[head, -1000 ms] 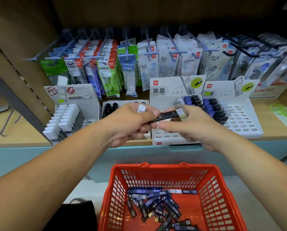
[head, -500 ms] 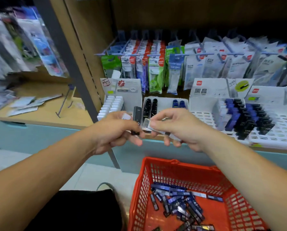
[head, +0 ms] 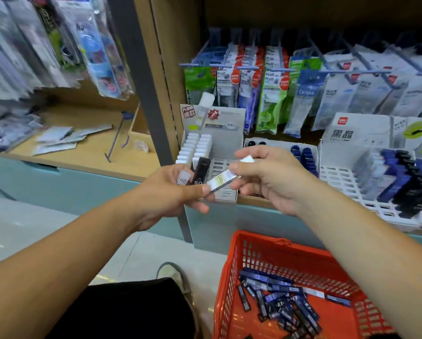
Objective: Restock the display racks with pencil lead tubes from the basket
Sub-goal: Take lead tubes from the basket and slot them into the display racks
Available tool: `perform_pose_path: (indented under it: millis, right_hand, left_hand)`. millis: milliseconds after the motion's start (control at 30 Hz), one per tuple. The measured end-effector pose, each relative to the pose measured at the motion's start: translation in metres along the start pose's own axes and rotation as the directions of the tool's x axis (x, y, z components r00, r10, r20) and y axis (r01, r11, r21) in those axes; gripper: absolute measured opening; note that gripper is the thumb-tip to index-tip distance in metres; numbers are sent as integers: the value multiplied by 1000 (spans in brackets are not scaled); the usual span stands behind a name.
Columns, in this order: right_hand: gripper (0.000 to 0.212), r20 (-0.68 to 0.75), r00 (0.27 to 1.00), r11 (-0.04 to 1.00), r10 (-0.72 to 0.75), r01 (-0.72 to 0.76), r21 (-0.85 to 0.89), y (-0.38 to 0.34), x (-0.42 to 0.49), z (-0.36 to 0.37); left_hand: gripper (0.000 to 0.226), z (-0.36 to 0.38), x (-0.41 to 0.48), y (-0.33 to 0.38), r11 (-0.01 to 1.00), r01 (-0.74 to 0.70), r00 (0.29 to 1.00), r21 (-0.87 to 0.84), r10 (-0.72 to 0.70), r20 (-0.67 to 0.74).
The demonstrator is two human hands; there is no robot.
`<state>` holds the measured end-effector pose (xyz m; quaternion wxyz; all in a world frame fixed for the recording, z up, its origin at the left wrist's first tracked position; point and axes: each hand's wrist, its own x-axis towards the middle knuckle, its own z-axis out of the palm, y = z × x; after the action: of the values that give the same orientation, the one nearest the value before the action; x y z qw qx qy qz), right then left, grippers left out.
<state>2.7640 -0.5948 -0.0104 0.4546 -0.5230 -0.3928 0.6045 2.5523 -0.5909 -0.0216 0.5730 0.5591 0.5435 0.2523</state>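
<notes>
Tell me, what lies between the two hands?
In the head view, a pale lead tube bridges them: the left hand holds one end, the right hand pinches the other.

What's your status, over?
Left hand holds three tubes. Right hand pinches the white-labelled tube. Rack just beyond, path clear. Basket holds more.

Packets (head: 273, 94) hang on blue pegs (head: 247, 68). Grey post (head: 141, 81) divides bays. Left shelf (head: 87, 155): loose packets (head: 58, 140) lying flat, purple hook (head: 118, 138) beside them. Pale floor (head: 21, 228) below.
</notes>
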Motion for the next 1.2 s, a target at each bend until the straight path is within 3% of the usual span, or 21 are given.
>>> perform_pose_path:
  millis: [100, 167, 267, 400, 533, 700, 867, 933, 1000, 1067, 1133, 1200]
  right_hand:
    - [18, -87, 993, 997, -75, 78, 27, 9, 8, 8]
    - [11, -129, 972, 973, -195, 176, -150, 16, 14, 12]
    - [16, -72, 938, 883, -339, 291, -369, 25, 21, 21]
    - [24, -11, 930, 831, -369, 324, -453, 36, 31, 34]
    - [31, -36, 901, 768, -432, 347, -538, 45, 41, 38]
    - [28, -107, 869, 769, -484, 364, -526, 47, 53, 36]
    - [8, 95, 765, 516, -637, 515, -684, 48, 60, 42]
    - [10, 174, 749, 438, -639, 540, -719, 51, 61, 44]
    - [17, 161, 781, 467, -604, 510, -722, 52, 60, 44]
    - [29, 81, 820, 571, -566, 462, -679, 44, 53, 41]
    - [34, -5, 885, 751, -466, 392, -531, 29, 42, 38]
    - [22, 20, 944, 890, -328, 316, -328, 17, 28, 34]
  left_hand:
    - [39, -11, 4, -11, 998, 62, 997, -29, -63, -49]
    - [32, -20, 6, -17, 995, 95, 990, -22, -97, -103]
    - [26, -31, 7, -21, 994, 111, 983, -3, -110, -149]
    - [26, -35, 8, -24, 994, 105, 982, 18, -101, -160]
    - [25, -34, 8, -28, 994, 108, 985, 16, -104, -137]
    - [24, -31, 9, -29, 995, 96, 987, 9, -94, -133]
    - [24, -31, 8, -26, 993, 73, 990, -90, -83, -112]
    - [25, -29, 6, -24, 989, 78, 992, -129, -90, -90]
    - [35, -28, 5, -23, 987, 75, 994, -140, -86, -70]
    - [37, -26, 3, -20, 989, 55, 996, -135, -64, -62]
    - [22, -21, 1, -15, 993, 26, 999, -114, -31, -39]
    - [6, -12, -3, -6, 996, -5, 1000, -89, 5, -3]
